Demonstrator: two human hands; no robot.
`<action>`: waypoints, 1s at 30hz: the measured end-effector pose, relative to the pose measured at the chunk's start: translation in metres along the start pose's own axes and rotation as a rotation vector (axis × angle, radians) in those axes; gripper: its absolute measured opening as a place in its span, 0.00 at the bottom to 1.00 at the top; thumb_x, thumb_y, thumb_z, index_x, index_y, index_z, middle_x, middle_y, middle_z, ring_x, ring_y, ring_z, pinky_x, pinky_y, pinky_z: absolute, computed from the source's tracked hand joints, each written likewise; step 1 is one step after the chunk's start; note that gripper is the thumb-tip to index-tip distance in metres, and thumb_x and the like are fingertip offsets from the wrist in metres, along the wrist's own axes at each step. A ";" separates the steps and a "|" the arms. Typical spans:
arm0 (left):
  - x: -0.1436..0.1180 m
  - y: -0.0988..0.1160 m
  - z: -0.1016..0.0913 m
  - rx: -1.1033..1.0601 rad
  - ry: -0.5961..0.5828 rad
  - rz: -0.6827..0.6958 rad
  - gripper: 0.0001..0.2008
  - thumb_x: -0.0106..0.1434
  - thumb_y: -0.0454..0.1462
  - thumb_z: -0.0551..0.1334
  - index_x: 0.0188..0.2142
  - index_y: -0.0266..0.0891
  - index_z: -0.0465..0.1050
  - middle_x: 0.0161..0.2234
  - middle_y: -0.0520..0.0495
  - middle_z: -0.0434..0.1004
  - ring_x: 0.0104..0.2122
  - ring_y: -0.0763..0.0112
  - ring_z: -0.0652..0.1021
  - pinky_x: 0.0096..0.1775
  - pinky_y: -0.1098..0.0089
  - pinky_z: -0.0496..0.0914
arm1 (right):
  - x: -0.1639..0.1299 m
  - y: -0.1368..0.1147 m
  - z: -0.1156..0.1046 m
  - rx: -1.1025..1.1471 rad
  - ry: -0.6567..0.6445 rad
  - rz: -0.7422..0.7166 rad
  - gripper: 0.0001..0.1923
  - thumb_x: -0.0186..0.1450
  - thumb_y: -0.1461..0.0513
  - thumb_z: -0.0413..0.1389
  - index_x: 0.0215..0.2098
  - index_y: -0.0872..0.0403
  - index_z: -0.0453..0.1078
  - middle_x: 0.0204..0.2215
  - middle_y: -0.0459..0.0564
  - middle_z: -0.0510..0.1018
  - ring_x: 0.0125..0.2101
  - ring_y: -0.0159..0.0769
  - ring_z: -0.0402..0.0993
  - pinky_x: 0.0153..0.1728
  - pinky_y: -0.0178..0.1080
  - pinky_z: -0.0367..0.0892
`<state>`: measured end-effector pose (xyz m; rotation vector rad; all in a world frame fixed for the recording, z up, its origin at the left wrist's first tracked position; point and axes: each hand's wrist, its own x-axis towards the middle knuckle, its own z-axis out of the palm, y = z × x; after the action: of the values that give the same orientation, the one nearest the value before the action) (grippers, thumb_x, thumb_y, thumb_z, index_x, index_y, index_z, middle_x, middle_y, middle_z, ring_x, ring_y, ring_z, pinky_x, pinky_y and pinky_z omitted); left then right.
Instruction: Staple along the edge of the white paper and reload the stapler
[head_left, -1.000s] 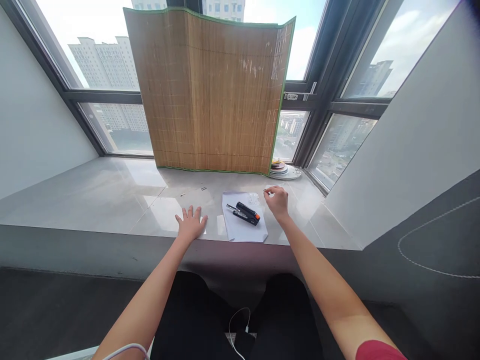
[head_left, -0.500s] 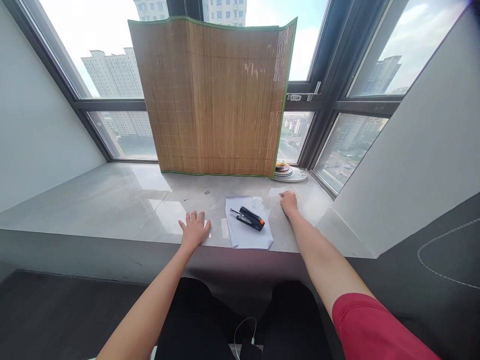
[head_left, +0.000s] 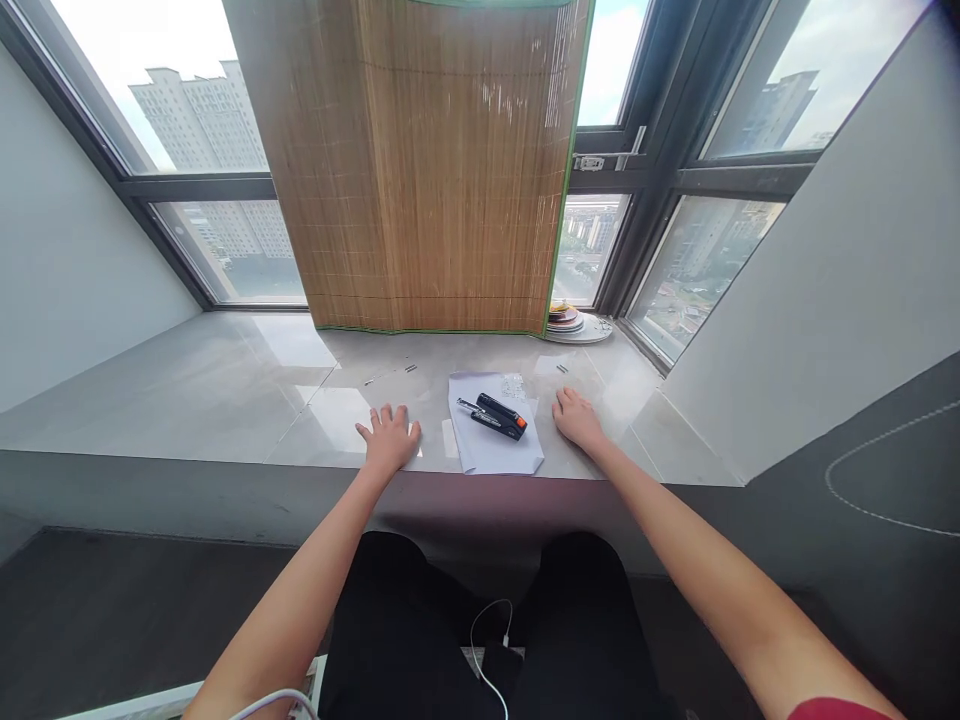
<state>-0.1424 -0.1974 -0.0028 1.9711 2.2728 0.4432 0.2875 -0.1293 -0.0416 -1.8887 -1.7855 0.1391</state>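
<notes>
A black stapler (head_left: 495,416) with an orange spot at one end lies opened up on white sheets of paper (head_left: 487,458). My left hand (head_left: 390,438) rests flat on the sill to the left of the paper, fingers spread and holding nothing. Right of the paper, my right hand (head_left: 577,415) lies on the sill with its fingers extended and nothing visible in them. Just beyond its fingertips is a small strip of staples (head_left: 562,368). Another short staple strip (head_left: 410,368) lies beyond my left hand, near a small thin piece (head_left: 370,381).
A bamboo mat (head_left: 450,200) with green edging stands against the window at the sill's back. Beside its lower right corner is a stack of plates (head_left: 589,330). A white cable (head_left: 474,630) hangs between my legs. The sill (head_left: 187,400) ends in a front edge.
My right hand has let go of the small staple strip, leaving it on the sill, and has drawn back toward me. My left hand stays put. The view has tilted slightly down.
</notes>
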 end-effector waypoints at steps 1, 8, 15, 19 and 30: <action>0.005 0.001 -0.001 0.006 0.008 -0.009 0.26 0.74 0.47 0.55 0.66 0.40 0.71 0.72 0.24 0.63 0.74 0.25 0.58 0.68 0.25 0.52 | -0.009 -0.003 0.002 -0.041 0.000 -0.026 0.26 0.72 0.62 0.52 0.65 0.60 0.76 0.71 0.67 0.72 0.71 0.57 0.67 0.72 0.57 0.59; 0.077 0.013 -0.006 -0.078 0.125 0.005 0.19 0.72 0.35 0.55 0.60 0.34 0.73 0.60 0.29 0.72 0.63 0.45 0.75 0.61 0.53 0.72 | -0.020 -0.020 -0.006 -0.199 -0.086 -0.032 0.31 0.77 0.61 0.40 0.73 0.64 0.65 0.76 0.68 0.64 0.75 0.58 0.58 0.74 0.61 0.52; 0.125 0.027 0.010 0.003 0.108 0.157 0.24 0.73 0.33 0.55 0.66 0.34 0.72 0.70 0.26 0.69 0.71 0.42 0.69 0.67 0.45 0.66 | -0.020 -0.023 -0.013 -0.203 -0.100 -0.009 0.31 0.77 0.60 0.41 0.73 0.62 0.66 0.76 0.65 0.64 0.75 0.55 0.58 0.75 0.59 0.52; 0.116 0.027 0.017 0.024 0.126 0.164 0.19 0.74 0.33 0.51 0.57 0.34 0.77 0.60 0.25 0.76 0.62 0.40 0.76 0.61 0.45 0.70 | -0.020 -0.024 -0.014 -0.204 -0.095 -0.005 0.30 0.77 0.60 0.42 0.71 0.62 0.67 0.75 0.66 0.65 0.75 0.55 0.58 0.74 0.59 0.53; 0.047 0.016 0.022 -0.113 0.180 0.403 0.12 0.72 0.27 0.57 0.46 0.42 0.76 0.49 0.39 0.78 0.44 0.55 0.82 0.42 0.61 0.74 | -0.020 -0.024 -0.016 -0.157 -0.081 -0.002 0.30 0.76 0.60 0.43 0.70 0.63 0.69 0.74 0.68 0.66 0.74 0.57 0.59 0.74 0.59 0.53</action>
<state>-0.1289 -0.1464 -0.0138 2.4158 1.8788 0.7955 0.2707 -0.1535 -0.0226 -2.0159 -1.9014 0.0779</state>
